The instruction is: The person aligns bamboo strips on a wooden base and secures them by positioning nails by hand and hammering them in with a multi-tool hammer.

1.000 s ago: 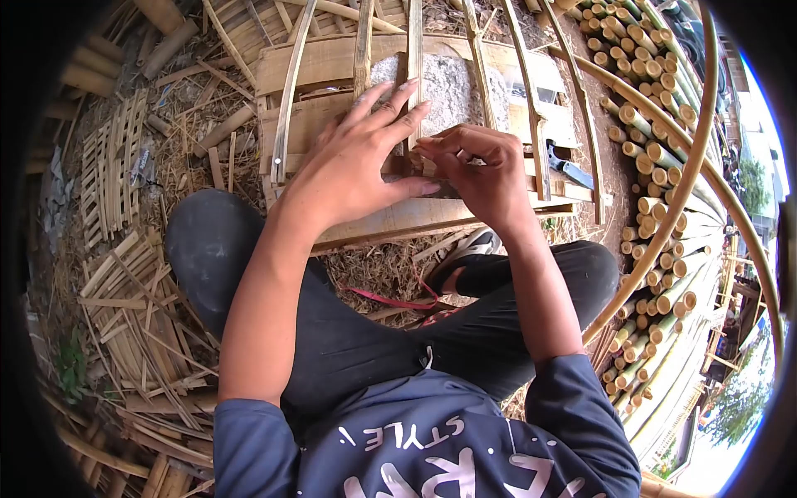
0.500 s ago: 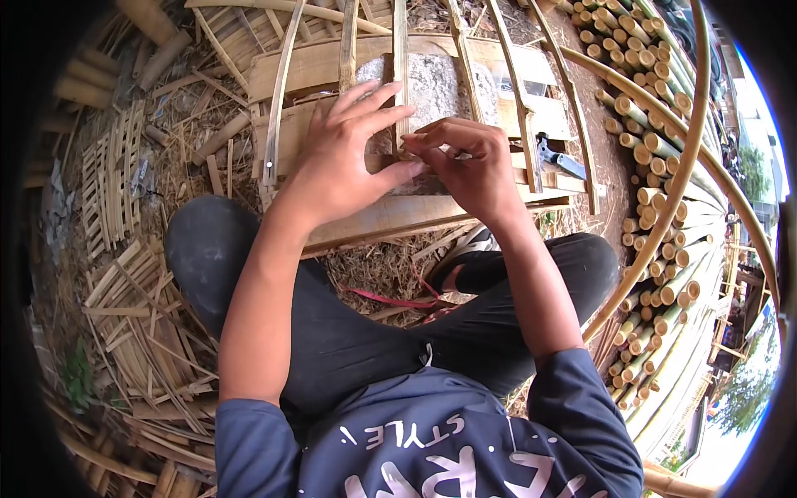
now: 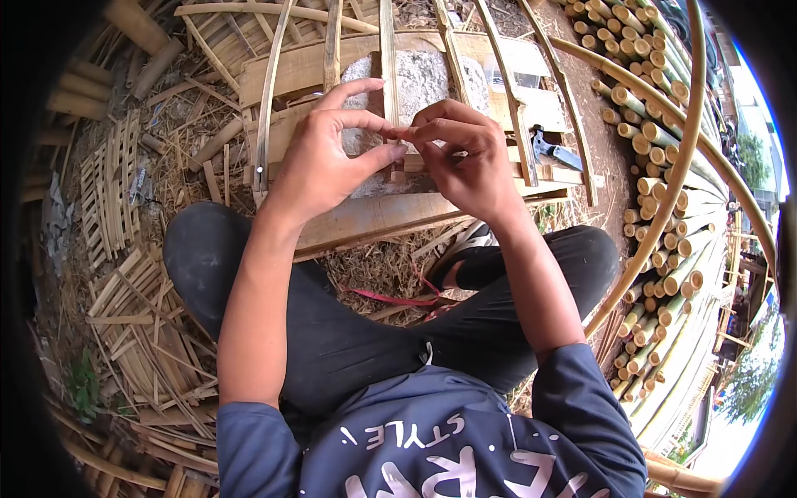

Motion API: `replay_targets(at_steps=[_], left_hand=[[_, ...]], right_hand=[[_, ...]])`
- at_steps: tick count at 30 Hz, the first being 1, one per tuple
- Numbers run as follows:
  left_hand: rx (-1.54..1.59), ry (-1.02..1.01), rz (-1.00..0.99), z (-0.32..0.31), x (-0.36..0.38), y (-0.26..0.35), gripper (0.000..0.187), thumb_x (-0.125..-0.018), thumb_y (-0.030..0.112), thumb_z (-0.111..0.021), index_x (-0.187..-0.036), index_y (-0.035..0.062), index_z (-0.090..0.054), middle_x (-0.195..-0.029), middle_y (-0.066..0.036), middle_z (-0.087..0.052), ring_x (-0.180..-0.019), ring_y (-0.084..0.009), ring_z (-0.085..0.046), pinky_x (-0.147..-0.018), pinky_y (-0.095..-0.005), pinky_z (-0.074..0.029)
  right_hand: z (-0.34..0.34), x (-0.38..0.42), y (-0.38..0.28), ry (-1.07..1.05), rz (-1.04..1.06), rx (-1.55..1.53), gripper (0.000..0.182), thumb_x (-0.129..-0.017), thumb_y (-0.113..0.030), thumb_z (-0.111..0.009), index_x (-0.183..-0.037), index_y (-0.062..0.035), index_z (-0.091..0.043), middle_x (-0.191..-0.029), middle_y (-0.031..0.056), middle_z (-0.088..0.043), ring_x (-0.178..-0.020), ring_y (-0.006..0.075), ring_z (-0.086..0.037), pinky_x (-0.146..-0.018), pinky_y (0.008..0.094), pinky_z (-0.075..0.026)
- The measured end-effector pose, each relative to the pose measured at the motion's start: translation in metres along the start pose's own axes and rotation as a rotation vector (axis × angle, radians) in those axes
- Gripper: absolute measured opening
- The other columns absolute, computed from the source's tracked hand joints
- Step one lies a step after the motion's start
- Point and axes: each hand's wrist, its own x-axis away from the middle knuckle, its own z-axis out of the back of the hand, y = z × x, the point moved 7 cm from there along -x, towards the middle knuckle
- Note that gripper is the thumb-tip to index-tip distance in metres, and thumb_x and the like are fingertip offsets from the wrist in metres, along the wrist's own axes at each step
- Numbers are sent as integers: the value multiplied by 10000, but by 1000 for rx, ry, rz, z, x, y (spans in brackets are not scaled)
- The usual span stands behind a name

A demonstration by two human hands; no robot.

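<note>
Bamboo slat (image 3: 388, 62) at fingertips, over grey slab (image 3: 427, 79)

Above the slab's near part, left hand (image 3: 325, 153) curves thumb and forefinger toward right hand's (image 3: 466, 158) pinch; whether either grasps anything small cannot be told. The slat runs lengthwise away across the slab, both hands equally near. Tool (image 3: 558, 151): right of slab.

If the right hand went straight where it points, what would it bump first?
Probably the left hand: its fingertips are just ahead of the right hand. Depth is hard to judge, so the long strip there might come first.
</note>
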Motion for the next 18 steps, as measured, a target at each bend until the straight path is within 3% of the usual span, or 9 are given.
replay_targets(at_steps=[3, 8, 10, 14, 17, 18], left_hand=[[-28, 26, -18, 0, -2, 1, 189, -791, 159, -863, -957, 82, -819, -1382, -104, -640, -1311, -287, -585, -1120, -405, -432], [11, 58, 3, -2, -2, -3, 158, -784, 107, -858, -934, 77, -821, -1347, -97, -657, -1247, -271, -625, -1091, -396, -457], [-26, 58, -8, -3, -4, -2, 164, -770, 88, -862, -928, 75, -821, -1336, -100, -661, -1244, -268, -625, -1088, -392, -457], [-28, 52, 45, -6, -4, 1, 143, -767, 46, -848, -903, 67, -810, -1355, -104, -650, -1297, -259, -582, -1128, -405, -411], [-23, 58, 72, -6, -5, -1, 123, -770, 40, -846, -886, 57, -810, -1348, -113, -649, -1276, -251, -594, -1120, -402, -415], [-17, 67, 76, -7, -5, -2, 125, -767, 50, -852, -886, 61, -816, -1329, -124, -653, -1250, -252, -611, -1106, -397, -426]], right_hand=[[0, -1, -3, 6, 61, -1, 227, -806, 109, -623, -914, -20, -775, -968, 94, -715, -700, 193, -719, -502, 264, -565], [-1, 0, -4, -16, 28, -10, 264, -791, 100, -623, -923, -56, -791, -952, 98, -715, -777, 251, -721, -613, 328, -585], [0, 0, -1, -30, 13, 6, 283, -774, 81, -628, -922, -88, -799, -944, 103, -712, -856, 304, -708, -724, 385, -575], [-1, 2, 1, -46, 4, -12, 258, -726, 68, -605, -849, -86, -772, -904, 85, -692, -840, 302, -691, -717, 401, -555], [0, 3, -1, -29, 68, -45, 294, -775, 129, -540, -887, -22, -766, -948, 83, -690, -713, 140, -678, -552, 259, -509], [0, 4, -2, -24, 72, -44, 290, -771, 119, -547, -888, -28, -768, -948, 81, -688, -710, 143, -678, -556, 265, -511]])
